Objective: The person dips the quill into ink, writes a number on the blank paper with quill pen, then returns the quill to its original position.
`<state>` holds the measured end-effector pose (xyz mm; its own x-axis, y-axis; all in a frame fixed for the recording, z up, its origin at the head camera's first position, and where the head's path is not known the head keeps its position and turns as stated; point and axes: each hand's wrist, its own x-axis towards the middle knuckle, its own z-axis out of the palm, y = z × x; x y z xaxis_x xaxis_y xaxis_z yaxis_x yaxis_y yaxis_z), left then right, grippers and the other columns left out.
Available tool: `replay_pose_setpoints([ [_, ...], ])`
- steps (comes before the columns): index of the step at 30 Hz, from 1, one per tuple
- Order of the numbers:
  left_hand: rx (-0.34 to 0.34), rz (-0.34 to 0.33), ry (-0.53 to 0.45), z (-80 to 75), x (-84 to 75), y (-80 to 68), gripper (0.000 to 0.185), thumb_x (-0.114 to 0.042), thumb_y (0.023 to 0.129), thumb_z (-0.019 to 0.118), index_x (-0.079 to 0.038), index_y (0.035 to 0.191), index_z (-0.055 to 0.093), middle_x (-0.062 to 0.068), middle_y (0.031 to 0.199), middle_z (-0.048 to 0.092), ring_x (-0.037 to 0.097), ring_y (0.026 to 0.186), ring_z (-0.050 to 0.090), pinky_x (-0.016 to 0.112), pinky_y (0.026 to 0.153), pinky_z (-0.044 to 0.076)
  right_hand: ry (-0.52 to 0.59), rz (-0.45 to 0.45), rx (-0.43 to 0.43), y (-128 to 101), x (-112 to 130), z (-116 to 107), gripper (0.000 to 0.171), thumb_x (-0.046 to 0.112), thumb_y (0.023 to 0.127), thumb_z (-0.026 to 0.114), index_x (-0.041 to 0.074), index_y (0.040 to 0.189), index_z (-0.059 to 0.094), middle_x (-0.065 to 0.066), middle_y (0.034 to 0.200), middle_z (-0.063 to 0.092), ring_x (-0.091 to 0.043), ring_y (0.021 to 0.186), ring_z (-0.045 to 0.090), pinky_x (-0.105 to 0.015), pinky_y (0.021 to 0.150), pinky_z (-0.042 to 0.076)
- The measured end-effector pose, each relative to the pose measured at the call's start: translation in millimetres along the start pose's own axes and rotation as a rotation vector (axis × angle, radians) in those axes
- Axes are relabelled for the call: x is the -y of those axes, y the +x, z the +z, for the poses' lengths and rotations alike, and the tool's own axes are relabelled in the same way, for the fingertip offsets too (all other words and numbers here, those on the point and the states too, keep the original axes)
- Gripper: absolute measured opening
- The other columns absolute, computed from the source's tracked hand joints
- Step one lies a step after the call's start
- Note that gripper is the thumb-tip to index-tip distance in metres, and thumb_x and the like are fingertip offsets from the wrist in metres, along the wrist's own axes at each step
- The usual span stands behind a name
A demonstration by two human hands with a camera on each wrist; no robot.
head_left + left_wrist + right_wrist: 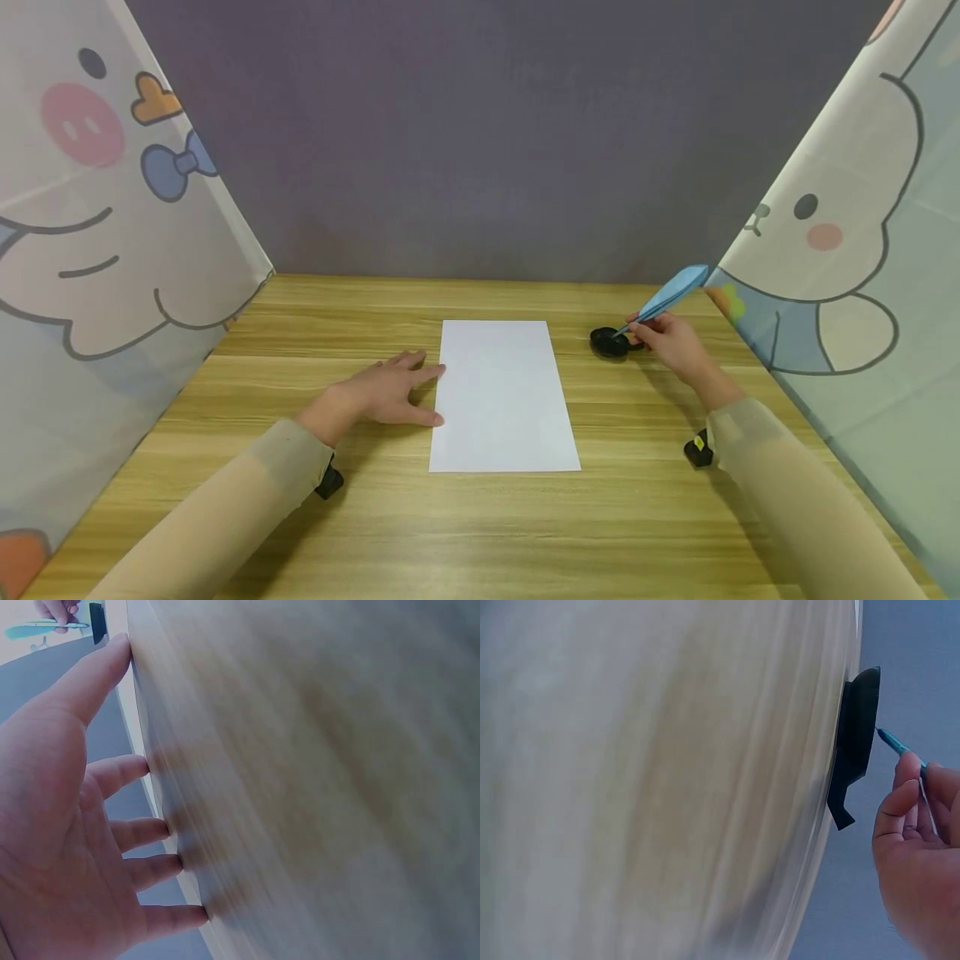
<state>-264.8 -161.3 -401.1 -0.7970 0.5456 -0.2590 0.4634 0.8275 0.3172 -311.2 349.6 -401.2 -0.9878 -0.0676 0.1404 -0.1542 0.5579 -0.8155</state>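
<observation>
Between thumb and fingers, my right hand (677, 343) pinches a quill pen (675, 288) topped with a light blue feather. The pen slants down to the left, its tip at a small black dish (609, 345) with a short handle. In the right wrist view the pen's tip (885, 735) is right at the rim of the dish (857, 727). A blank white sheet of paper (498, 396) lies in the middle. My left hand (386, 392) is spread palm down, thumb and index fingertip at the sheet's left edge; the left wrist view shows its fingertips (196, 915) on the table.
The wood-grain table (480, 533) runs back to a plain dark grey wall (495, 142). Cloth panels with cartoon animals (832, 217) close off the left and right sides. A small black device (699, 450) sits under each wrist.
</observation>
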Motion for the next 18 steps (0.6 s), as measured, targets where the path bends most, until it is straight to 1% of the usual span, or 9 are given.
replay_pose_setpoints([
  [6, 0.002, -0.001, -0.006, 0.4, 0.6, 0.6, 0.1, -0.075, 0.097, 0.068, -0.027, 0.176, 0.031, 0.021, 0.184, 0.013, 0.051, 0.169, 0.013, 0.079, 0.13, 0.018, -0.026, 0.023, 0.031, 0.9, 0.6, 1.1, 0.043, 0.02, 0.117, 0.056, -0.013, 0.143, 0.061, -0.002, 0.105, 0.079, 0.001, 0.089, 0.069, -0.025, 0.077, 0.057],
  [8, 0.002, -0.002, -0.005, 0.4, 0.5, 0.8, 0.1, -0.075, 0.097, 0.068, -0.027, 0.176, 0.031, 0.021, 0.184, 0.013, 0.051, 0.169, 0.013, 0.079, 0.13, 0.018, -0.039, 0.027, 0.038, 1.6, 0.0, 1.0, 0.043, 0.02, 0.117, 0.055, -0.013, 0.143, 0.061, -0.004, 0.106, 0.08, 0.001, 0.089, 0.069, -0.025, 0.077, 0.057],
  [12, -0.001, -0.003, -0.004, 0.1, 0.1, 0.6, 0.1, -0.075, 0.097, 0.069, -0.027, 0.175, 0.032, 0.021, 0.184, 0.014, 0.052, 0.169, 0.013, 0.079, 0.13, 0.018, -0.068, 0.033, 0.057, 3.3, -0.8, 0.8, 0.041, 0.018, 0.117, 0.052, -0.014, 0.143, 0.061, -0.019, 0.112, 0.079, 0.0, 0.089, 0.069, -0.026, 0.077, 0.057],
  [14, -0.002, -0.005, -0.006, 0.0, -0.3, 0.3, 0.1, -0.074, 0.096, 0.069, -0.027, 0.175, 0.032, 0.021, 0.184, 0.014, 0.051, 0.169, 0.013, 0.08, 0.129, 0.017, -0.078, 0.035, 0.066, 3.5, -0.9, 0.6, 0.041, 0.018, 0.117, 0.052, -0.014, 0.142, 0.061, -0.024, 0.115, 0.078, -0.001, 0.09, 0.069, -0.026, 0.077, 0.057],
  [16, -0.003, -0.007, -0.005, 0.0, -0.8, 0.3, 0.1, -0.074, 0.096, 0.069, -0.027, 0.175, 0.032, 0.021, 0.184, 0.014, 0.051, 0.17, 0.013, 0.081, 0.129, 0.016, -0.088, 0.038, 0.069, 3.0, -1.2, 0.3, 0.041, 0.019, 0.117, 0.053, -0.013, 0.142, 0.062, -0.024, 0.115, 0.079, -0.002, 0.09, 0.069, -0.026, 0.078, 0.057],
  [18, -0.003, -0.009, -0.003, -0.1, -1.5, 0.3, 0.1, -0.075, 0.096, 0.07, -0.027, 0.175, 0.032, 0.021, 0.184, 0.014, 0.051, 0.17, 0.013, 0.082, 0.129, 0.015, -0.087, 0.036, 0.067, 2.1, -1.8, 0.0, 0.042, 0.021, 0.117, 0.054, -0.012, 0.142, 0.062, -0.021, 0.113, 0.08, -0.002, 0.091, 0.069, -0.026, 0.078, 0.057],
])
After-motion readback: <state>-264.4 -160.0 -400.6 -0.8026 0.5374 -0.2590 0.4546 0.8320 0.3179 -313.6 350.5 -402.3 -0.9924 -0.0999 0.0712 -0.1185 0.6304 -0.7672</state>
